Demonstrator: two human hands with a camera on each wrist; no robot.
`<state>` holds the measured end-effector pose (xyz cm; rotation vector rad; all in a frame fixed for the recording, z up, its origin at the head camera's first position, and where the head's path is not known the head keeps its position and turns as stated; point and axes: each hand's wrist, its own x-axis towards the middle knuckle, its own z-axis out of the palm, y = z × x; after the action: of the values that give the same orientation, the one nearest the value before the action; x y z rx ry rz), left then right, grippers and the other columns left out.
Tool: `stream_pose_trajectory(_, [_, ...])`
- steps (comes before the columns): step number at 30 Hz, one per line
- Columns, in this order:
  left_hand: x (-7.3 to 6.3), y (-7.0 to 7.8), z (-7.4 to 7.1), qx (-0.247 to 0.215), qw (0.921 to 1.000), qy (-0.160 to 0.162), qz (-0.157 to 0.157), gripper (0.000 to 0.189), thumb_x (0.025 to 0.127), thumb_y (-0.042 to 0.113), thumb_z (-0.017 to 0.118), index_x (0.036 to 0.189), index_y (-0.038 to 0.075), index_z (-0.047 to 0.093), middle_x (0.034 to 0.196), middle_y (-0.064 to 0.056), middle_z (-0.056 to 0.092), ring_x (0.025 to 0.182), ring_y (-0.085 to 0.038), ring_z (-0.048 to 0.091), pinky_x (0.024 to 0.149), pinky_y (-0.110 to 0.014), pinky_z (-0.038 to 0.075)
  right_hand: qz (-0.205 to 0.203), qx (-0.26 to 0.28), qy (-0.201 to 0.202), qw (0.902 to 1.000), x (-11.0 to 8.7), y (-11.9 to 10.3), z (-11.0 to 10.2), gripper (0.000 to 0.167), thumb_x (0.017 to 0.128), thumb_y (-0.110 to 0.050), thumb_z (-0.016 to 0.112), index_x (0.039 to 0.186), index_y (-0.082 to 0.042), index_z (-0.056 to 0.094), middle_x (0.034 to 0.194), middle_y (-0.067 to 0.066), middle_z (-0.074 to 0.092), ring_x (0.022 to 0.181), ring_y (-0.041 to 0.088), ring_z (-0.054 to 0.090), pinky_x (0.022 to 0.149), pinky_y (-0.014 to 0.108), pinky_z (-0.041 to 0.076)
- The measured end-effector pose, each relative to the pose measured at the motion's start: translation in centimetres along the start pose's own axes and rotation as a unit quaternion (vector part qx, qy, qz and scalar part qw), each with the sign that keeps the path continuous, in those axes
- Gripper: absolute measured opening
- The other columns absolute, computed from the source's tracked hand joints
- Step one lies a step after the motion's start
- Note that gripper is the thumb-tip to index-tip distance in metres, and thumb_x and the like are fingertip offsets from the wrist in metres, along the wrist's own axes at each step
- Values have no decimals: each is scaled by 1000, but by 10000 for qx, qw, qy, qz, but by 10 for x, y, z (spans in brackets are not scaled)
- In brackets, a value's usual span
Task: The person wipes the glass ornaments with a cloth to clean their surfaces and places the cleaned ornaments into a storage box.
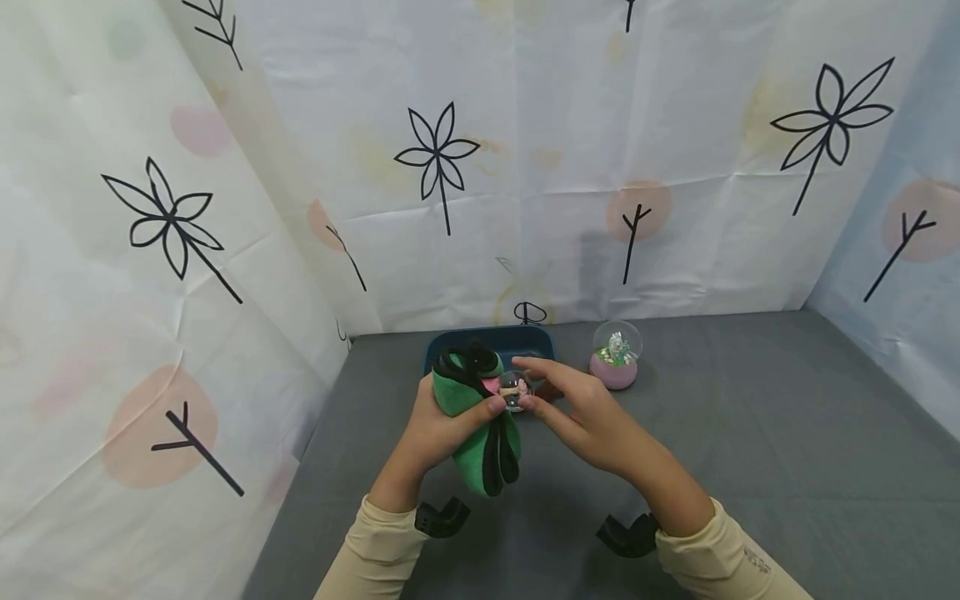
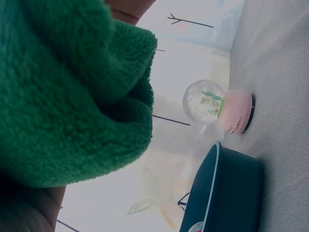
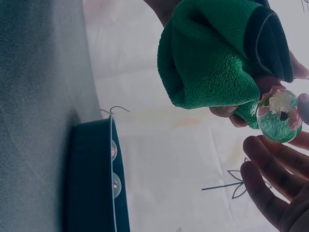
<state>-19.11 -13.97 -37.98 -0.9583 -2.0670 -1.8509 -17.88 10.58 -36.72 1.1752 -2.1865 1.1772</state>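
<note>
My left hand (image 1: 438, 425) grips a folded green cloth (image 1: 471, 467) with black edging, bunched up in front of me. Against the cloth sits a small clear snow globe (image 1: 514, 392) with pink and white figures inside and a pink base partly covered by the fabric. The left thumb reaches to the globe's near side. My right hand (image 1: 592, 417) pinches the globe from the right with thumb and fingers. In the right wrist view the globe (image 3: 280, 118) pokes out beside the green cloth (image 3: 207, 63), and the other right fingers are spread below it.
Behind the hands stands a dark teal bin (image 3: 89, 179) holding at least two small clear globes (image 3: 117, 185). To its right is a larger snow globe (image 1: 615, 367) on a pink base. A printed curtain (image 1: 562, 167) hangs behind the grey tabletop (image 1: 787, 433).
</note>
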Motion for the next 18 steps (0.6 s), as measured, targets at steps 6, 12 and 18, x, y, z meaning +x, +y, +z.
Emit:
stream_pose_trajectory(6, [-1, -2, -1, 4, 9999, 65, 76, 30, 93, 13, 84, 120, 8, 70, 104, -16, 75, 88, -15, 77, 76, -38, 67, -34, 122, 182, 9998, 0, -1, 1, 56, 95, -3, 78, 147, -6, 59, 138, 12, 69, 113, 19, 72, 87, 40, 65])
stream_pose_trajectory(12, [-1, -2, -1, -11, 9999, 129, 40, 31, 93, 11, 83, 121, 7, 70, 105, -15, 75, 89, -14, 77, 78, -36, 67, -605, -17, 510, 9969, 2, -2, 0, 62, 80, 1, 91, 137, -6, 67, 138, 11, 68, 125, 23, 66, 92, 31, 62])
stream_pose_trajectory(18, [0, 0, 0, -35, 10000, 62, 18, 31, 94, 14, 83, 121, 6, 70, 105, -17, 75, 89, -14, 77, 77, -37, 67, -805, 43, 494, 9955, 3, -4, 0, 56, 78, 9, 89, 130, -1, 70, 136, 14, 68, 126, 27, 67, 106, 18, 53])
